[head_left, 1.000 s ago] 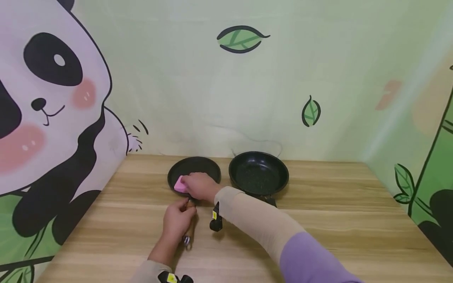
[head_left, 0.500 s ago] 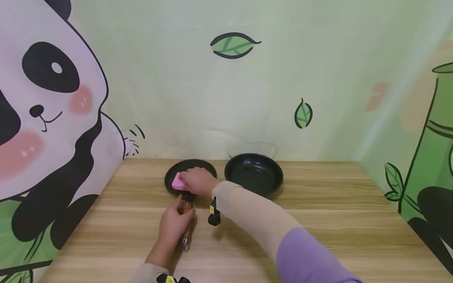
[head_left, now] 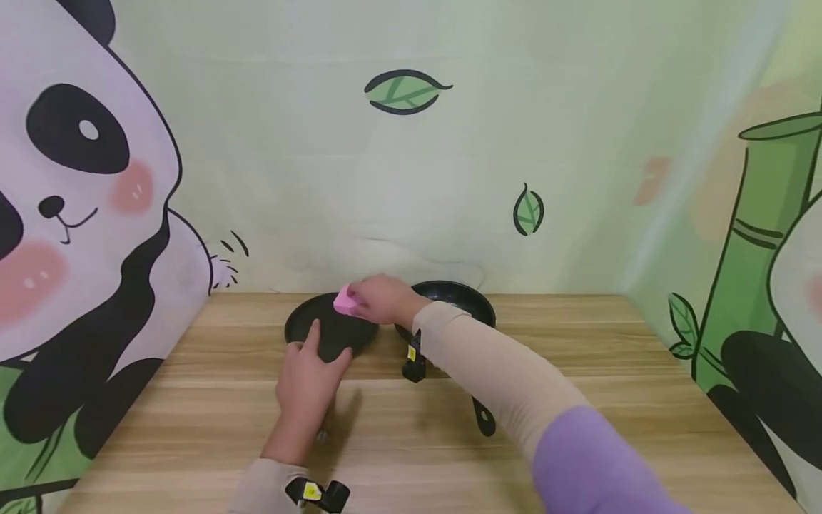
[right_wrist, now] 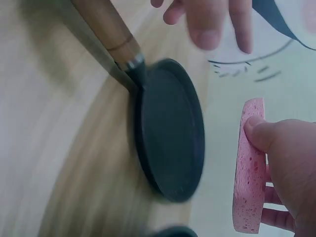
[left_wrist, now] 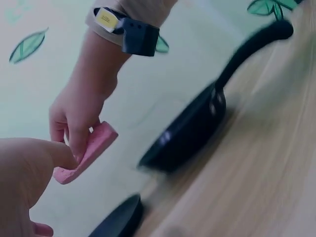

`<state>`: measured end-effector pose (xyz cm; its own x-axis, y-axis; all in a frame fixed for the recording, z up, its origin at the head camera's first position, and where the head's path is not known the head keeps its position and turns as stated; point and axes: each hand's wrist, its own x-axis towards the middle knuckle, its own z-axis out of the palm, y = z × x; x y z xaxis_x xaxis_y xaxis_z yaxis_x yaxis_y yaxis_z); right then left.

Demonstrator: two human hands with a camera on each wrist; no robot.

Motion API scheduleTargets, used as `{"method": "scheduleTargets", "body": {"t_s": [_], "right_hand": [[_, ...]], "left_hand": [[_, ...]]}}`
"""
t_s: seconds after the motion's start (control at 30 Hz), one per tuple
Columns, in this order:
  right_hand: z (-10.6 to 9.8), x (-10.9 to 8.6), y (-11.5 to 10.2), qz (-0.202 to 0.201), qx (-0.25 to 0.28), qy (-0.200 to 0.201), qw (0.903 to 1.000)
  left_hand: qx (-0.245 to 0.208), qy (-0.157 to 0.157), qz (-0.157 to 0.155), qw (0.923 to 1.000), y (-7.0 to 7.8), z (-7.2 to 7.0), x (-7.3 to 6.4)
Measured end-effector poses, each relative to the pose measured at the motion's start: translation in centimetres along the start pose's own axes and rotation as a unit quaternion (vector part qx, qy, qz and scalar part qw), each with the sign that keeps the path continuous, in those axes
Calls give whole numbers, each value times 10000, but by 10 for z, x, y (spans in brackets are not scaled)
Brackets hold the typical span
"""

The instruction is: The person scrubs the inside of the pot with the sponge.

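My right hand [head_left: 385, 298] pinches a pink sponge [right_wrist: 249, 173] between thumb and fingers, raised above the small black frying pan [right_wrist: 170, 133]. In the right wrist view the sponge is apart from that pan. My left hand [head_left: 307, 378] hovers over the pan's near side with thumb and fingers spread, holding nothing. Its wooden handle [right_wrist: 111, 29] is mostly hidden beneath the left hand in the head view, but the right wrist view shows it free of any grip.
A deeper black frying pan [left_wrist: 187, 133] stands to the right on the wooden table [head_left: 398, 442], partly covered by the right forearm in the head view. Its black handle [head_left: 484, 417] points toward me. Behind the table rises a printed panda-and-leaf backdrop [head_left: 308, 171].
The right hand has lifted the sponge up off the small pan and moved right. My left hand has let go of the wooden handle, risen and spread its fingers. The head view has turned slightly right.
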<state>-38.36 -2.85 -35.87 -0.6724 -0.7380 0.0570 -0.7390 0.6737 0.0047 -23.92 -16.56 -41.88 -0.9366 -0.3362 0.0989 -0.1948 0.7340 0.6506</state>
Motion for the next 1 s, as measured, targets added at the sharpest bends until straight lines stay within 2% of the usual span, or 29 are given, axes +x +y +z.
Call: {"method": "scheduleTargets", "body": {"t_s": [0.13, 0.23, 0.4, 0.6, 0.73, 0.9, 1.0], "right_hand": [[-13, -16, 19, 187, -29, 13, 9998], [-26, -29, 33, 327, -56, 45, 9994], [-41, -50, 56, 522, -10, 177, 9985], [-53, -80, 79, 827, 119, 139, 9964], [-55, -100, 94, 1061, 229, 219, 9938], [-50, -122, 110, 1262, 270, 282, 9912], [-48, -133, 117, 1324, 340, 327, 9901]], "left_hand": [[-672, -90, 178, 9975, 16, 7, -4], [-1333, -280, 290, 9903, 24, 19, -9], [-2409, -768, 250, 9672, 37, 45, -20], [-3205, -1159, -4, 9401, 52, 73, -32], [-3888, -1290, -246, 9119, 63, 89, -40], [-4639, -1537, -631, 8702, 79, 109, -52], [-5039, -1802, -738, 8415, 90, 121, -59]]}}
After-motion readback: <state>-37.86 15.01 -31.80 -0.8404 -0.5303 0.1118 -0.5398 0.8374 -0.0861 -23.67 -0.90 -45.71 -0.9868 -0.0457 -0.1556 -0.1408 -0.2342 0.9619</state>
